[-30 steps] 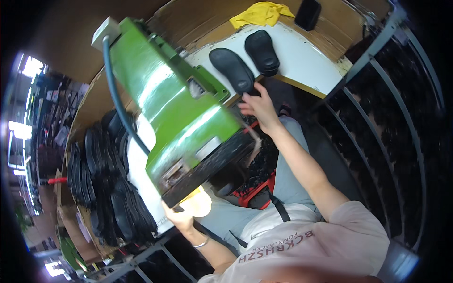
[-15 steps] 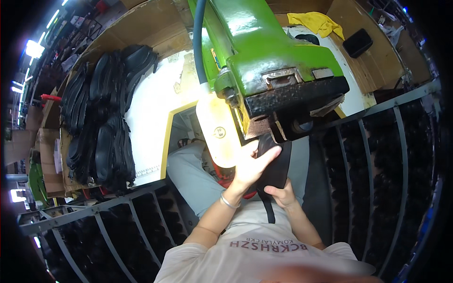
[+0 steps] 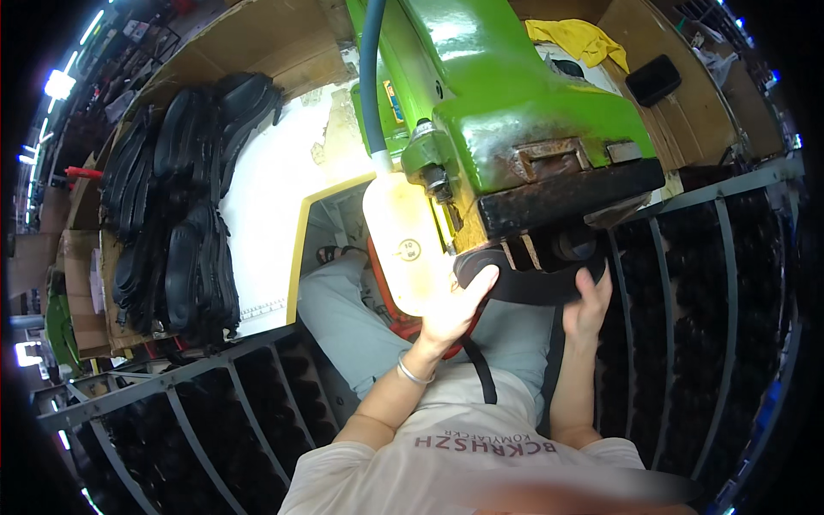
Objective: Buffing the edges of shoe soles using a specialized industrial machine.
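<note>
A black shoe sole (image 3: 536, 288) lies crosswise under the dark front of the green machine head (image 3: 549, 129). My left hand (image 3: 457, 313) is closed on its left end, the thumb on top. At the other end my right hand (image 3: 586, 309) holds the sole's edge, its fingers partly raised along the rim. Part of the sole is hidden beneath the machine. A bright lamp plate (image 3: 396, 240) hangs just left of the machine, close to my left hand.
Stacks of black soles (image 3: 184, 206) lie on the white table (image 3: 266, 197) at left. Metal racks (image 3: 206, 412) of dark pieces flank me on both sides. A yellow cloth (image 3: 579, 41) and a black phone-like slab (image 3: 654, 80) lie at back right. A black strap (image 3: 481, 369) crosses my lap.
The sole has turned from lengthwise to crosswise beneath the machine head. My right hand has moved up and right to its far end. My left hand stays near the lamp.
</note>
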Available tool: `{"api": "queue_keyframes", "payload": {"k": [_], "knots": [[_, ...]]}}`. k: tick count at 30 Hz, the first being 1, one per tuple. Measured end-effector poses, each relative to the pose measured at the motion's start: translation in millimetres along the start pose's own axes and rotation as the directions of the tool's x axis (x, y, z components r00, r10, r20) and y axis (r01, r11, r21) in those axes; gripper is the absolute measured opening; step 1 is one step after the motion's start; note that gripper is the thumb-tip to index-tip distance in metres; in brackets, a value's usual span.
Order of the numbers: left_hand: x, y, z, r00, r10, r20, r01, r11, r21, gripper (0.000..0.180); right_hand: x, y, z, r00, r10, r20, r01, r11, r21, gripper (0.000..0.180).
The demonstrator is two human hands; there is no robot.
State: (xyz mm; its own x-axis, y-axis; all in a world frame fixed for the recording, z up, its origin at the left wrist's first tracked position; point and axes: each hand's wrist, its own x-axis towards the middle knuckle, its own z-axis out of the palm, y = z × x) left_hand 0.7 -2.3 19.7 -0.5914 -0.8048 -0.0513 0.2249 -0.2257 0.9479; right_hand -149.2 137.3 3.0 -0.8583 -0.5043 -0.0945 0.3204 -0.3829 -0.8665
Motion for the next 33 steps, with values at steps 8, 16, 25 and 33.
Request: {"api": "queue_keyframes", "payload": {"k": [8,16,25,33], "knots": [[-1.8,-2.3,-45.8,0.992,0.124,-0.007,-0.122,0.986,0.115,0.026,46.2,15.0,39.6,0.979,-0.027,0.200,0.003,0.993,0.119,0.037],[-35.0,17.9,-97.6,0.987,-0.027,-0.156,0.014,0.996,-0.084,0.027,5.2,38.8,86.4,0.957,0.010,0.289,-0.022,0.999,0.040,0.048],[-24.7,12.3,-74.0,0.922,-0.200,0.333,0.015,0.874,0.485,0.023,10.8,33.4,91.9,0.892,-0.009,0.453,0.063,0.993,-0.104,0.034],[21.9,61.4,-36.4,0.773,0.493,0.400,-0.599,0.359,0.715,0.028,34.0,34.1,56.8,0.972,-0.124,0.198,0.127,0.992,-0.005,0.020]]}}
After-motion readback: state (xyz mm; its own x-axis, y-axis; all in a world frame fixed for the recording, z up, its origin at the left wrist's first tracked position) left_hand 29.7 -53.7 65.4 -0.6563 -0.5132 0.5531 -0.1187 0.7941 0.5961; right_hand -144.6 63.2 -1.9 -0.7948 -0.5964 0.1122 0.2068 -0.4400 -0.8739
